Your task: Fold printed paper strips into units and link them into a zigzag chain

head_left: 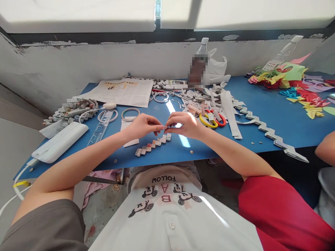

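Note:
Over the blue table, my left hand [145,125] and my right hand [183,124] meet fingertip to fingertip. Between them they pinch a small folded paper piece [165,128], mostly covered by the fingers. Just below lies a short zigzag chain of folded newspaper links [148,147], its right end close under my right hand. A strip of printed paper [131,142] rests under my left wrist. Beside my left hand is a roll of tape [130,114]. Yellow- and red-handled scissors [212,119] lie to the right of my right hand.
A white power strip [60,143], a clear ruler [101,127] and coiled paper chain [75,108] are on the left. Newspaper [124,91] and paper scraps [199,101] cover the back. A long zigzag chain [269,134] and coloured paper [309,97] lie right, near another person's arm [326,148].

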A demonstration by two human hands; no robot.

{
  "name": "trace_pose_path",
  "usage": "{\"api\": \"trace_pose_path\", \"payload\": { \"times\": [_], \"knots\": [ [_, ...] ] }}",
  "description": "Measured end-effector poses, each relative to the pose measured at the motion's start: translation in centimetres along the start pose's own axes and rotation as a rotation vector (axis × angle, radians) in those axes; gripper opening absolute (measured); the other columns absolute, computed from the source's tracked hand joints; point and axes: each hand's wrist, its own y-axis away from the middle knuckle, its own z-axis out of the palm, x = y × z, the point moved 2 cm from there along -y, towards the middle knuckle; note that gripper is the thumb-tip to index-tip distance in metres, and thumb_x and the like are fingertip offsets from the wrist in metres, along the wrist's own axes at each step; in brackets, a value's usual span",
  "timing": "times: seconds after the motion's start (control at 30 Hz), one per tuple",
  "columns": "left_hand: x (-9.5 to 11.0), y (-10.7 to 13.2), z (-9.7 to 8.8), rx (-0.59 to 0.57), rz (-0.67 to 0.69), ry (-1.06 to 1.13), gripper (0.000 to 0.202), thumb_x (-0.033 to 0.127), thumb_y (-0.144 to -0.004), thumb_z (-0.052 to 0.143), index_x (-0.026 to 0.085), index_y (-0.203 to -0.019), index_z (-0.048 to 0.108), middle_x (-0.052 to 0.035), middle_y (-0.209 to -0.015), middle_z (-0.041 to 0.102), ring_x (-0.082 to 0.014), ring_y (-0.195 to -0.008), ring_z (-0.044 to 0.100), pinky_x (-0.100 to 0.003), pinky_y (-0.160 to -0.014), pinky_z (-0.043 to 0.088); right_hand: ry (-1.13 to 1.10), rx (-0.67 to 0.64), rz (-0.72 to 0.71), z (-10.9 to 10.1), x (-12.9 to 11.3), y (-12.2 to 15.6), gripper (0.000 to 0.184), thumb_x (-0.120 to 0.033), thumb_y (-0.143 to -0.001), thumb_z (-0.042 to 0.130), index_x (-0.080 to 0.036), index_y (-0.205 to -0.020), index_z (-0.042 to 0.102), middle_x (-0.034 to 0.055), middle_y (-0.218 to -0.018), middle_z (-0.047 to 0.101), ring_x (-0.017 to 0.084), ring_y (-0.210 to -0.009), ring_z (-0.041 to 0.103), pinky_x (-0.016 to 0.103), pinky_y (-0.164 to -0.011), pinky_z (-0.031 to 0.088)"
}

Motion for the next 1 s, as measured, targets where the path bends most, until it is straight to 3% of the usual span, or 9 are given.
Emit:
{"api": "trace_pose_path", "payload": {
  "times": [0.13, 0.3, 0.53, 0.63, 0.73, 0.9, 1.0],
  "knots": [
    [0.3, 0.1, -0.2, -0.009, 0.002, 0.004, 0.025, 0.041, -0.076, 0.071, 0.016, -0.077, 0.075, -0.0041, -0.066, 0.071, -0.0139, -0.06, 0.063, -0.027, -0.063, 0.053, -0.128, -0.03, -0.038, 0.0, 0.6, 0.2, 0.027, -0.043, -0.086, 0.063, -0.02, -0.077, 0.07, 0.0048, -0.077, 0.064, 0.014, -0.067, 0.058, 0.027, -0.061, 0.045],
    [0.2, 0.2, 0.3, -0.049, 0.019, -0.061, 0.027, 0.041, -0.078, 0.067, 0.016, -0.078, 0.076, -0.0037, -0.063, 0.07, -0.0142, -0.057, 0.061, -0.025, -0.056, 0.05, 0.03, -0.203, 0.04, -0.1, 0.4, 0.0, 0.022, -0.037, -0.086, 0.065, -0.019, -0.075, 0.071, 0.0049, -0.074, 0.064, 0.015, -0.068, 0.056, 0.026, -0.057, 0.04],
    [0.0, 0.7, 1.3, 0.133, 0.075, -0.335, 0.024, 0.041, -0.076, 0.068, 0.019, -0.076, 0.077, -0.0036, -0.068, 0.073, -0.0173, -0.063, 0.062, -0.025, -0.054, 0.044, 0.236, -0.198, 0.07, 0.7, -0.3, -0.2, 0.013, -0.025, -0.083, 0.063, -0.019, -0.074, 0.07, 0.0059, -0.072, 0.063, 0.018, -0.071, 0.056, 0.027, -0.054, 0.035],
    [0.2, 0.8, 0.9, 0.194, 0.101, -0.278, 0.025, 0.041, -0.078, 0.067, 0.018, -0.079, 0.077, -0.0045, -0.072, 0.074, -0.0184, -0.067, 0.064, -0.026, -0.058, 0.047, 0.093, -0.053, 0.17, 0.3, -0.2, -0.2, 0.012, -0.03, -0.082, 0.065, -0.019, -0.085, 0.068, 0.0061, -0.081, 0.065, 0.016, -0.07, 0.058, 0.027, -0.057, 0.043],
    [0.5, 0.8, 0.2, 0.197, 0.109, -0.081, 0.031, 0.046, -0.077, 0.068, 0.017, -0.085, 0.077, -0.0061, -0.076, 0.075, -0.0197, -0.073, 0.067, -0.027, -0.064, 0.052, -0.174, 0.074, 0.315, -0.3, -0.1, -0.3, 0.032, -0.04, -0.077, 0.071, -0.02, -0.102, 0.065, 0.0055, -0.088, 0.067, 0.015, -0.07, 0.061, 0.03, -0.064, 0.052],
    [0.5, 0.7, -0.1, 0.209, 0.126, -0.035, 0.03, 0.045, -0.075, 0.071, 0.017, -0.082, 0.077, -0.0057, -0.075, 0.075, -0.0185, -0.071, 0.067, -0.027, -0.065, 0.054, -0.382, 0.036, 0.46, -0.7, -0.2, -0.4, 0.029, -0.046, -0.076, 0.07, -0.017, -0.081, 0.07, 0.0049, -0.073, 0.07, 0.016, -0.066, 0.063, 0.032, -0.065, 0.055],
    [0.5, 0.8, 0.1, 0.241, 0.172, -0.09, 0.027, 0.042, -0.075, 0.071, 0.017, -0.081, 0.077, -0.006, -0.077, 0.075, -0.0179, -0.07, 0.067, -0.026, -0.063, 0.053, -0.442, 0.031, 0.521, -0.5, -0.3, -0.3, 0.031, -0.046, -0.075, 0.071, -0.015, -0.079, 0.07, 0.0037, -0.065, 0.068, 0.014, -0.061, 0.062, 0.031, -0.061, 0.055]
  ]
}}
